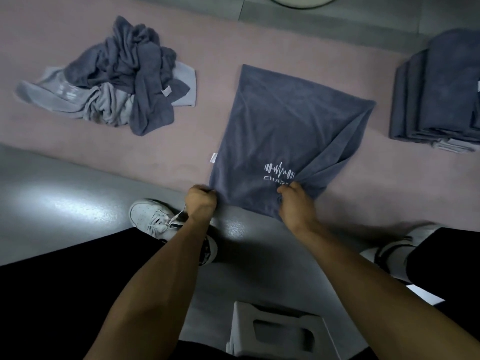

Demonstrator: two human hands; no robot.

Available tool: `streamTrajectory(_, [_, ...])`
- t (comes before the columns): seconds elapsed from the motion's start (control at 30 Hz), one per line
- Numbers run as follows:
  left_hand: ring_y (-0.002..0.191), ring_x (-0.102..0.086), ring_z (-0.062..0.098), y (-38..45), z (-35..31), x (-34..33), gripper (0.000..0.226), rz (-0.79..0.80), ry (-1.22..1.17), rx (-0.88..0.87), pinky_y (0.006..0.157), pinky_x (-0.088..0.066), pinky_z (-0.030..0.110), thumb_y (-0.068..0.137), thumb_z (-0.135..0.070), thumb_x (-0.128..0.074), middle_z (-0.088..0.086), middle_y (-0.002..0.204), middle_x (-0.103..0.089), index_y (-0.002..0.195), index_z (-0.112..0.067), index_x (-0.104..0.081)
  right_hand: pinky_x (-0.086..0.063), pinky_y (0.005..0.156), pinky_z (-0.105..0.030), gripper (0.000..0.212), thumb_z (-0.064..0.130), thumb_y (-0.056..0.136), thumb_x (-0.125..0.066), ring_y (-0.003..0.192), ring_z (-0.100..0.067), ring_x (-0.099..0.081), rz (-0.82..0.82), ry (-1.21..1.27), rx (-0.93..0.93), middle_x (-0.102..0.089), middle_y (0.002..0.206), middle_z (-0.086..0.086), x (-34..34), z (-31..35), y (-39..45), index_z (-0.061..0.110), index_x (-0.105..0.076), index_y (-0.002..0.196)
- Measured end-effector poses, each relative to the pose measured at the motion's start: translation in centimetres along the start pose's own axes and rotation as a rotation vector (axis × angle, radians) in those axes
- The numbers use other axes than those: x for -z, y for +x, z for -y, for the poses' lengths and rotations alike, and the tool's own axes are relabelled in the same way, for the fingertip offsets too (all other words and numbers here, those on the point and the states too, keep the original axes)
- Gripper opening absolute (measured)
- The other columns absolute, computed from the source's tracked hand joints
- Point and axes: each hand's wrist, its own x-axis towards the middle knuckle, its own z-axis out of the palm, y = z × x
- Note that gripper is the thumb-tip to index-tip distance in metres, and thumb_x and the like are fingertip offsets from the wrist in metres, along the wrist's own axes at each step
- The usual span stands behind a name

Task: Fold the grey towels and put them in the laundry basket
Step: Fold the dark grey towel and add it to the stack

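Note:
A dark grey towel (283, 126) with a white logo lies spread on the pink mat (181, 152) in front of me. My left hand (201, 201) grips its near left corner. My right hand (294, 201) pinches the bunched near right edge, just below the logo. A heap of crumpled dark and light grey towels (114, 79) sits at the far left of the mat. A stack of folded grey towels (441, 94) stands at the right edge. No laundry basket is recognisable in view.
My white shoes (153, 216) rest on the shiny grey floor (65, 198) on either side of my arms. A white plastic stool (280, 331) stands below my arms. A round pale object (301, 0) shows at the top edge.

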Motion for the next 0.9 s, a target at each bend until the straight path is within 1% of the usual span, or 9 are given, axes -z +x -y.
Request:
streamTrajectory(0.13, [0.098, -0.064, 0.030, -1.2, -0.9, 0.1, 0.017, 0.002, 0.066, -0.091, 0.079, -0.045, 0.027, 0.087, -0.015, -0.063, 0.012, 0.102, -0.068, 0.103, -0.010, -0.064, -0.045, 0.086, -0.039, 0.028, 0.011, 0.094, -0.045, 0.106, -0.033, -0.057, -0.016, -0.111, 0.051, -0.050, 0.125, -0.011, 0.4, -0.3, -0.3, 0.010, -0.059, 0.118])
streamTrajectory(0.2, [0.088, -0.067, 0.027, -1.8, -1.5, 0.3, 0.009, 0.025, 0.059, -0.117, 0.079, -0.051, 0.028, 0.082, -0.016, -0.068, 0.010, 0.091, -0.069, 0.087, -0.013, -0.061, -0.044, 0.083, -0.039, 0.025, 0.016, 0.096, -0.043, 0.103, -0.034, -0.056, -0.043, -0.113, 0.096, -0.050, 0.123, -0.011, 1.1, -0.8, -0.7, 0.010, -0.058, 0.114])
streamTrajectory(0.3, [0.071, -0.071, 0.028, -3.1, -3.0, 0.6, 0.015, 0.090, -0.009, -0.110, 0.073, -0.060, 0.043, 0.071, -0.020, -0.071, 0.013, 0.074, -0.072, 0.065, -0.013, -0.060, -0.040, 0.077, -0.035, 0.024, 0.028, 0.094, -0.035, 0.094, -0.029, -0.054, -0.169, -0.041, 0.075, -0.055, 0.114, -0.009, 3.2, -1.8, -1.5, 0.016, -0.052, 0.107])
streamTrajectory(0.4, [0.062, -0.067, 0.025, -6.6, -6.9, 1.9, 0.024, 0.160, 0.056, -0.177, 0.066, -0.059, 0.034, 0.080, -0.014, -0.070, 0.009, 0.059, -0.065, 0.057, -0.011, -0.062, -0.045, 0.074, -0.036, 0.019, 0.005, 0.087, -0.048, 0.090, -0.028, -0.055, -0.302, 0.088, 0.059, -0.055, 0.115, -0.008, 6.7, -2.7, -2.9, 0.012, -0.053, 0.104])
streamTrajectory(0.5, [0.055, -0.067, 0.027, -9.7, -11.5, 3.8, 0.023, 0.232, -0.050, -0.207, 0.060, -0.060, 0.036, 0.085, -0.011, -0.070, 0.012, 0.062, -0.065, 0.063, -0.006, -0.064, -0.051, 0.072, -0.043, 0.020, -0.006, 0.081, -0.053, 0.088, -0.034, -0.058, -0.455, 0.223, 0.097, -0.056, 0.110, -0.015, 10.6, -3.7, -4.5, 0.002, -0.057, 0.098])
streamTrajectory(0.67, [0.050, -0.067, 0.023, -15.9, -18.4, 8.2, 0.014, 0.395, -0.169, -0.334, 0.050, -0.058, 0.027, 0.090, -0.004, -0.062, 0.018, 0.075, -0.067, 0.077, -0.003, -0.063, -0.048, 0.069, -0.041, 0.014, 0.010, 0.097, -0.046, 0.085, -0.036, -0.060, -0.775, 0.378, 0.115, -0.063, 0.100, -0.016, 18.6, -3.9, -7.7, 0.004, -0.057, 0.100])
streamTrajectory(0.73, [0.047, -0.066, 0.015, -18.7, -20.8, 9.7, 0.011, 0.402, -0.373, -0.426, 0.050, -0.057, 0.024, 0.093, -0.002, -0.058, 0.014, 0.074, -0.065, 0.082, -0.003, -0.062, -0.046, 0.069, -0.038, 0.013, 0.011, 0.098, -0.048, 0.084, -0.033, -0.059, -0.898, 0.449, 0.138, -0.064, 0.095, -0.014, 21.6, -3.3, -9.3, 0.005, -0.059, 0.101])
streamTrajectory(0.8, [0.047, -0.065, 0.014, -20.8, -22.2, 11.0, 0.006, 0.400, -0.606, -0.484, 0.049, -0.056, 0.024, 0.095, -0.007, -0.057, 0.011, 0.070, -0.065, 0.091, -0.003, -0.059, -0.041, 0.073, -0.033, 0.015, 0.013, 0.098, -0.049, 0.087, -0.029, -0.058, -1.045, 0.518, 0.167, -0.064, 0.096, -0.014, 24.0, -2.6, -10.8, 0.003, -0.059, 0.104])
streamTrajectory(0.9, [0.042, -0.062, 0.013, -23.0, -22.6, 12.4, 0.015, 0.376, -0.591, -0.570, 0.048, -0.056, 0.022, 0.096, -0.010, -0.057, 0.003, 0.050, -0.063, 0.082, -0.004, -0.058, -0.033, 0.069, -0.030, 0.015, 0.015, 0.099, -0.049, 0.090, -0.032, -0.058, -1.087, 0.471, 0.130, -0.065, 0.097, -0.014, 26.3, -2.1, -12.8, 0.004, -0.059, 0.102])
